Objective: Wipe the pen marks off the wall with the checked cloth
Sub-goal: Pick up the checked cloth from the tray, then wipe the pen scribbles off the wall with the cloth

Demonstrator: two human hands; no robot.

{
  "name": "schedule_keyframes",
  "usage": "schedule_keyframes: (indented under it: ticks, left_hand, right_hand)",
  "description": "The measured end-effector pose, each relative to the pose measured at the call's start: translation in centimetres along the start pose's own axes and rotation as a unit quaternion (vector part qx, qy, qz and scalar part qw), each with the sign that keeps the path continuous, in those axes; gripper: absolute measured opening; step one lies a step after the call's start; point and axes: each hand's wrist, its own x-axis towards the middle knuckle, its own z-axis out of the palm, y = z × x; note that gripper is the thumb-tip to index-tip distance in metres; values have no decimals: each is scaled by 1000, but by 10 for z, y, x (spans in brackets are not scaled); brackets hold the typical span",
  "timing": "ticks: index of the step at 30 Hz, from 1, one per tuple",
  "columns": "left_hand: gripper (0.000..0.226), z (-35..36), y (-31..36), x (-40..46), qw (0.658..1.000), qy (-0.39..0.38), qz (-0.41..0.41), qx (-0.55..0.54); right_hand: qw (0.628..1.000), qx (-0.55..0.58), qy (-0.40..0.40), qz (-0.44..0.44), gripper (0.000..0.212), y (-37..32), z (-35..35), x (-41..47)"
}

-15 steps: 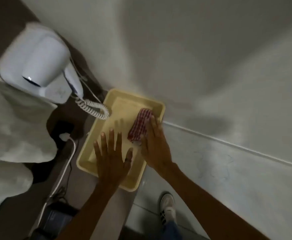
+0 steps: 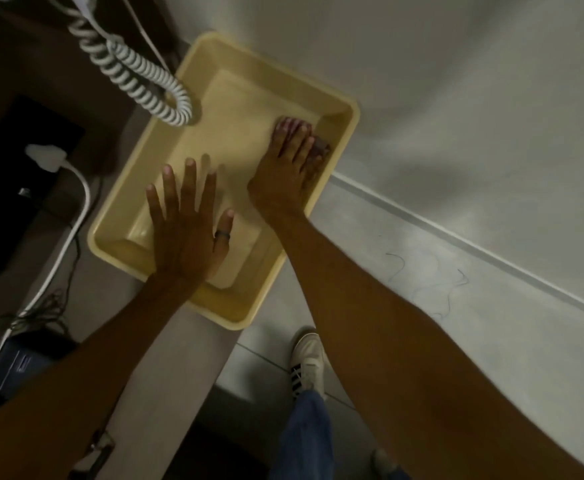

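The right hand (image 2: 289, 164) lies flat over the red checked cloth (image 2: 320, 148) in the far right corner of the shallow yellow plastic tray (image 2: 347, 112); only a dark edge of the cloth shows beside the fingers, and whether they have closed on it cannot be told, since they look laid on top rather than curled; the left hand (image 2: 188, 223) is spread open, palm down, grasping nothing, over the near left part of the tray, and seems to steady it. To take the cloth well, the fingers should gather it into a firm pad rather than pinch one corner, so a broad face meets the wall; the left hand would do well to press the tray down while the cloth comes out. The thin blue pen marks (image 2: 436, 289) sit on the pale grey wall panel (image 2: 491, 341) to the right, beside the right forearm; the wiping there probably calls for short, firm strokes. A white coiled cord (image 2: 134, 77) hangs over the tray's far left rim, clear of the cloth.
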Motion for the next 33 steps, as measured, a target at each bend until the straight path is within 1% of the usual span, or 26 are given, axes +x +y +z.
schedule_keyframes:
  ticks: [2, 3, 5, 7, 8, 9, 12, 15, 19, 22, 26, 28, 30, 33]
  left_hand:
    - [74, -17, 10, -8, 1000, 20, -4, -15]
    - [73, -27, 18, -13, 999, 29, -7, -28]
    - [73, -42, 38, -30, 997, 64, 0, -46]
    - [74, -48, 63, -54, 995, 81, 10, -60]
    - [74, -47, 77, -68, 994, 81, 17, -65]
    - [74, -45, 93, -83, 994, 76, 27, -67]
    - [72, -21, 145, -124, 993, 42, 77, -80]
    - [73, 27, 193, -161, 992, -26, 108, -65]
    - [77, 116, 243, -201, 980, -129, 135, -67]
    - [77, 194, 267, -214, 971, -171, 159, -49]
    - [76, 295, 292, -207, 970, -167, 172, -39]
    - [75, 336, 305, -190, 974, -147, 167, -40]
    - [73, 368, 313, -171, 980, -125, 145, -53]
    - [71, 407, 326, -143, 987, -101, 107, -73]
  right_hand:
    - [998, 43, -44, -12, 88, 2, -27, -6]
    - [995, 78, -48, -39, 87, 4, -42, -16]
    - [982, 152, -10, -109, 85, 17, -63, -50]
    - [965, 208, 37, -153, 81, 46, -74, -98]
    - [962, 219, 41, -158, 81, 66, -73, -124]
    - [962, 223, 28, -152, 83, 89, -71, -148]
    - [969, 228, -15, -94, 88, 169, -44, -204]
    - [976, 216, -23, -21, 83, 260, 0, -246]
    - [986, 127, -66, 81, 95, 387, 56, -281]
    - [988, 103, -57, 104, 99, 469, 92, -290]
    - [989, 75, -18, 129, 96, 565, 137, -281]
    - [991, 59, 0, 118, 97, 600, 154, -268]
    - [995, 48, 0, 83, 91, 625, 167, -255]
    - [999, 17, -25, 19, 80, 648, 188, -240]
